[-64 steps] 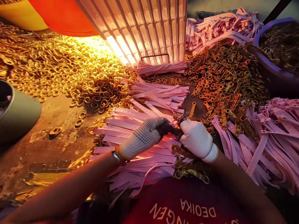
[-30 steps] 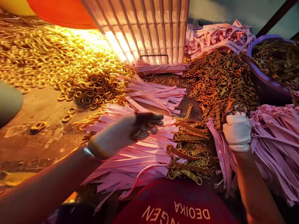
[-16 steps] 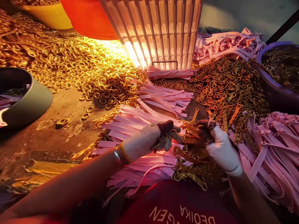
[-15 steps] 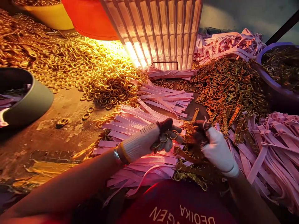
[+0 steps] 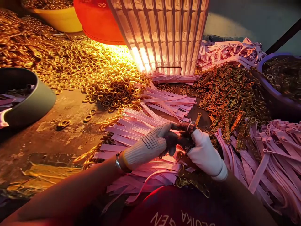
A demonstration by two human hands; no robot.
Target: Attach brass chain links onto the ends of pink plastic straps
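My left hand (image 5: 151, 142), in a dotted knit glove with dark fingertips, is closed. The metal rings seen in it half a second ago are now mostly hidden. Its fingers meet those of my right hand (image 5: 204, 152), which wears a white glove with darkened fingers and is pinched shut. What lies between the fingertips is too dark to make out. Under the hands spreads a layer of pale pink straps (image 5: 150, 171), several with gold rings at their left ends. Brass-coloured link pieces (image 5: 194, 182) lie just below my right hand.
A heap of gold rings (image 5: 113, 91) lies at left, lit by a red lamp shade (image 5: 98, 22) beside a ribbed panel (image 5: 164, 37). Metal links (image 5: 232, 97) are piled at right near a purple-rimmed tub (image 5: 265, 72). More straps (image 5: 270, 160) lie right; a grey bin (image 5: 44, 94) stands left.
My hands have come together, my right hand moving left until the fingers meet. The rings in my left hand have turned out of sight. The view has shifted slightly.
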